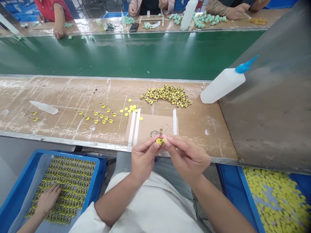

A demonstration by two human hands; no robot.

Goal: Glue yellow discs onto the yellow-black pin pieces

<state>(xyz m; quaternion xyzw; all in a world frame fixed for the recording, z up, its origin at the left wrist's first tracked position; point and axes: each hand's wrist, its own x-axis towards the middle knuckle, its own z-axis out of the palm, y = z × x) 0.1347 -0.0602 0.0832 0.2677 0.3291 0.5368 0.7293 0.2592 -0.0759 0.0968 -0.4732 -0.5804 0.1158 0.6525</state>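
Head view: left hand (143, 160) and right hand (187, 158) are both closed in a tight pinch, fingertips (168, 138) meeting on a small yellow piece (160, 141) held just above the near edge of the tabletop (60, 94); fingers hide most of its shape. Behind them, a round shiny dish (155, 133) sits half hidden on a cardboard sheet (157, 124); its contents are hard to make out. White tape strips (132, 129) cross the scuffed, glue-marked board. Loose yellow discs (128, 110) lie near a heap of yellow-and-dark pieces (166, 96). A white plastic bottle (222, 85) with a blue nozzle lies tilted against a grey metal panel (267, 123). Lower left, a neighbour's hand (47, 200), cut off by the frame, rests on packed rows of yellow pieces (73, 181) in a blue crate (97, 165); lower right, a second blue crate (247, 194) holds yellow discs (274, 197). Beyond a green belt (121, 55), co-workers' hands (58, 32) reach a far bench.
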